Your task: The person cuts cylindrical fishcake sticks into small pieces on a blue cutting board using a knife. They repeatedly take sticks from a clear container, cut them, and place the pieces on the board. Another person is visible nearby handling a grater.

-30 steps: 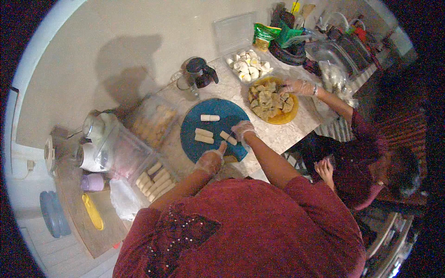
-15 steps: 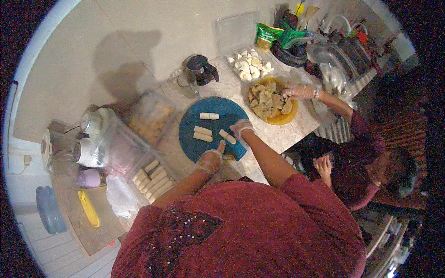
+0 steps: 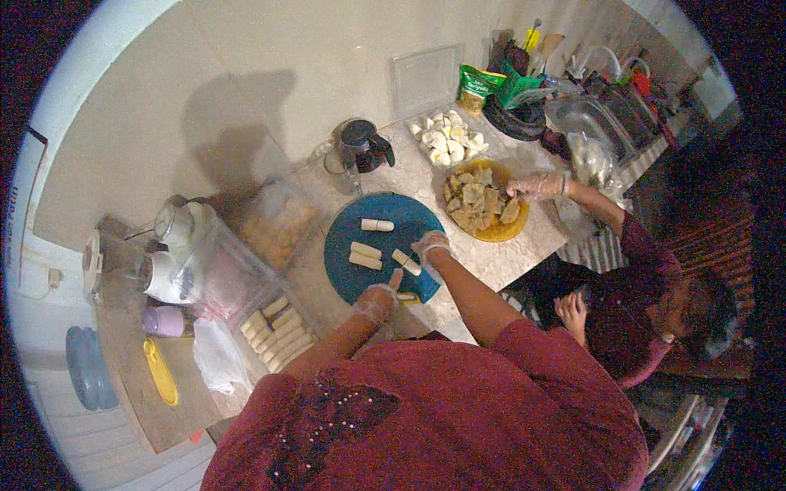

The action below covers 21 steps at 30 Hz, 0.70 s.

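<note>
A round blue cutting board carries several pale cylindrical rolls. One roll lies slanted at its right side, with a line across its middle, between my hands. My left hand, in a clear glove, rests at the board's near edge, one finger stretched toward that roll. Its other fingers are hard to see. Beside it is a small yellow-edged thing that I cannot make out. My right hand, also gloved, is at the board's right edge by the roll, fingers bent inward; whatever they hold is hidden.
On the right, a co-worker's gloved hand reaches into an orange plate of brownish pieces. Cut boiled eggs fill a clear tray behind it. A coffee carafe stands behind the board. Another container of rolls sits left.
The whole view has shifted slightly, so the board and its surroundings appear a little lower and further right. Both hands stay in about the same places around the slanted roll.
</note>
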Each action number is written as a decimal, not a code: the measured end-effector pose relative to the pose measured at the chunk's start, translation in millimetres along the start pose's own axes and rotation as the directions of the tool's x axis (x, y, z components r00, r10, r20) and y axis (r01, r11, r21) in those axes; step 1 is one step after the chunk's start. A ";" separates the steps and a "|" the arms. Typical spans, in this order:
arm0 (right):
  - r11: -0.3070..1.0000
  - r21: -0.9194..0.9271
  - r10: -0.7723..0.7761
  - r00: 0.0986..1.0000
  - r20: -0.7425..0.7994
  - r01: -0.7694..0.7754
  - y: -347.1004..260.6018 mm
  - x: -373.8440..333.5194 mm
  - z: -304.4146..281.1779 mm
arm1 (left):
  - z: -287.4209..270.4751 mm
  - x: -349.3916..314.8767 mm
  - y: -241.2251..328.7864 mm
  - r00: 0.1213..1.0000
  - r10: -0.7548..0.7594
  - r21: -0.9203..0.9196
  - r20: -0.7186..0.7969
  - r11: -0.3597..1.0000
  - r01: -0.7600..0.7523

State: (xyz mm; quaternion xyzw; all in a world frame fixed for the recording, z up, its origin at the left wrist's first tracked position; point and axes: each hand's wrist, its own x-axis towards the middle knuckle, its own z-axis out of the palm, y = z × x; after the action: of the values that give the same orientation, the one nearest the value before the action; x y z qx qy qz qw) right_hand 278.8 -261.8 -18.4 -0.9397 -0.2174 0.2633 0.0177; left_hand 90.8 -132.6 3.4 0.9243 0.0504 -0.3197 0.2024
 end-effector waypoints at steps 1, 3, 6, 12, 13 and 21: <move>1.000 0.015 0.014 1.000 -0.010 -0.014 -1.0 0.7 2.4 | 4.6 3.3 -3.2 1.000 0.003 -0.025 -0.012 1.000 -0.003; 0.995 0.081 0.068 0.997 -0.039 -0.065 -3.4 -0.8 3.8 | 16.8 11.8 -12.2 0.998 0.012 -0.071 -0.058 0.997 -0.016; 0.988 0.137 0.078 0.996 -0.048 -0.071 -7.1 -12.7 -6.4 | 30.0 29.8 -24.9 0.985 0.022 -0.129 -0.172 0.991 -0.045; 0.828 0.544 -0.070 0.987 -0.145 0.139 9.5 -77.2 -27.9 | 15.3 16.2 -17.8 0.979 -0.031 -0.245 -0.201 0.969 -0.020; 0.760 0.625 -0.005 0.962 -0.271 0.180 3.7 -89.9 -19.3 | 12.3 5.0 -13.1 0.971 -0.017 -0.257 -0.240 0.965 -0.047; 0.873 0.367 -0.147 0.891 -0.430 0.321 -8.9 -77.9 23.3 | -7.3 -27.2 -19.4 0.853 -0.153 -0.401 -0.500 0.913 -0.072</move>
State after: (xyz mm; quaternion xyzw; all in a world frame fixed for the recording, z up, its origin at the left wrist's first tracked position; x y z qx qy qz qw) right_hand 203.9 -288.1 0.8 -0.9114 -0.2608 0.1088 0.2991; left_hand 69.2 -111.0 18.7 0.9123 0.1882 -0.0442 0.3611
